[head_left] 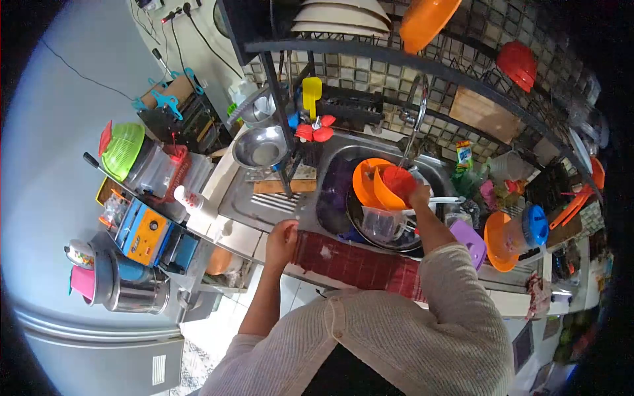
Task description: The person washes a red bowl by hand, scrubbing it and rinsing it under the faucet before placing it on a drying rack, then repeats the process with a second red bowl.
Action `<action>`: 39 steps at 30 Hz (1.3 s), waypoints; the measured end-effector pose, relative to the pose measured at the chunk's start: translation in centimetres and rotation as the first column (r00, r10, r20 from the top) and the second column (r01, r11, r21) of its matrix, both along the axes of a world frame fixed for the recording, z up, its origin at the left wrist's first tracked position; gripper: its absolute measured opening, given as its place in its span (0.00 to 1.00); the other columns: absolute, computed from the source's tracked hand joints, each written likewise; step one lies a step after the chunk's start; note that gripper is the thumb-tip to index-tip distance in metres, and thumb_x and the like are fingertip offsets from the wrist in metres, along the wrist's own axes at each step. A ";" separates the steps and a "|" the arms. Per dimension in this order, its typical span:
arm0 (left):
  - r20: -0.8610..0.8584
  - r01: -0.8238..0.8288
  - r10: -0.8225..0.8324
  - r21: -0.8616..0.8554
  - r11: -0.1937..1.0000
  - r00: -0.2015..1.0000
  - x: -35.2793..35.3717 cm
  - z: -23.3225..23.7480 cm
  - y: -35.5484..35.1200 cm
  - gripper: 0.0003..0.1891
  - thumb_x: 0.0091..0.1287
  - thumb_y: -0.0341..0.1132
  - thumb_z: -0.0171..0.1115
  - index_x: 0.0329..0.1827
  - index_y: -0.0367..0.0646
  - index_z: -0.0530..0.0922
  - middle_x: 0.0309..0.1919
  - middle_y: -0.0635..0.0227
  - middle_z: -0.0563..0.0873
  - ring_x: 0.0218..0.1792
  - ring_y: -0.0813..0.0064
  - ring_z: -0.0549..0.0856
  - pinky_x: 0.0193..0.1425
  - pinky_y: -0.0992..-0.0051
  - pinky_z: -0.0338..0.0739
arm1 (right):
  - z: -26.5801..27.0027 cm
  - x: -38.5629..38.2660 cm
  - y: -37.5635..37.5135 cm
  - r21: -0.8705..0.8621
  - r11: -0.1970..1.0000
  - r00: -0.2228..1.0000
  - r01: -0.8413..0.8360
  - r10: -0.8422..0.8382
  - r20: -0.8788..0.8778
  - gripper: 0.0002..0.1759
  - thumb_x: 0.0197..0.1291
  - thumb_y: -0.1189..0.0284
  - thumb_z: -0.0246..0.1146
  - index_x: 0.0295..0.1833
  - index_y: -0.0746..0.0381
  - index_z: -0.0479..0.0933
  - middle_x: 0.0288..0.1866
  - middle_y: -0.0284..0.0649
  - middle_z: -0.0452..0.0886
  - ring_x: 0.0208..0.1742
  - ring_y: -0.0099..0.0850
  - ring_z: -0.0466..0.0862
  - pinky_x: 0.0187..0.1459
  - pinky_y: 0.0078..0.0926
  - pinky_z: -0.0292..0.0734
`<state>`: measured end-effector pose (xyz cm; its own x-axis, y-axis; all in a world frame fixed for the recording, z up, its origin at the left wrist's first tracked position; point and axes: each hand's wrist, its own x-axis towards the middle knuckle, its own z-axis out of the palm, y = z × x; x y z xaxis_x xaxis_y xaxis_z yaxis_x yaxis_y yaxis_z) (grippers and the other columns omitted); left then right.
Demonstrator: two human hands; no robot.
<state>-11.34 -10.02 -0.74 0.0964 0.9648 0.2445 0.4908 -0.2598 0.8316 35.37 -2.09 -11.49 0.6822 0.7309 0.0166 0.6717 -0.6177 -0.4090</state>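
Note:
My right hand is closed on the rim of a red bowl below the running faucet. Orange bowls sit close beside and around the red one, over the dishes in the sink. A clear plastic container lies just below them, on a dark round pan. At the sink's front edge, my left hand has its fingers curled, with nothing visible in them. It is beside the dark red cloth spread along the counter edge.
A metal basin stands on the drainboard at left, near red and yellow utensils. Right of the sink are a purple container, an orange bowl and a blue-lidded jug. A black dish rack spans overhead.

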 end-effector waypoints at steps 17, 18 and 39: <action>0.106 0.217 -0.228 0.103 0.971 0.968 6.7 0.0 5.3 0.08 0.65 0.31 0.57 0.44 0.39 0.79 0.34 0.58 0.84 0.35 0.66 0.84 0.41 0.72 0.76 | 6.2 3.2 -2.8 0.298 0.924 0.971 -0.239 0.226 0.079 0.12 0.46 0.68 0.60 0.36 0.64 0.76 0.36 0.55 0.80 0.41 0.56 0.79 0.43 0.48 0.75; 0.095 0.240 -0.249 0.094 0.966 0.964 7.3 -0.1 5.4 0.08 0.66 0.31 0.57 0.45 0.38 0.79 0.34 0.61 0.84 0.36 0.70 0.83 0.43 0.74 0.75 | 6.9 3.0 -2.9 0.387 0.868 0.950 -0.311 0.272 0.154 0.10 0.47 0.71 0.59 0.36 0.64 0.75 0.35 0.54 0.79 0.40 0.56 0.79 0.42 0.48 0.74; 0.917 0.860 0.042 -0.388 0.332 0.397 17.0 2.1 12.5 0.29 0.69 0.60 0.44 0.68 0.55 0.60 0.66 0.59 0.68 0.59 0.47 0.76 0.61 0.50 0.69 | 11.9 -9.1 -0.8 0.448 0.832 0.058 0.327 0.455 -0.889 0.13 0.57 0.77 0.53 0.48 0.60 0.63 0.42 0.42 0.75 0.34 0.35 0.81 0.28 0.28 0.81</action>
<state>5.70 2.44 1.38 0.7897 0.5547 -0.2622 -0.2950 0.7180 0.6305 26.28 -2.89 0.39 0.2943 0.9135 -0.2808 -0.5483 -0.0793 -0.8325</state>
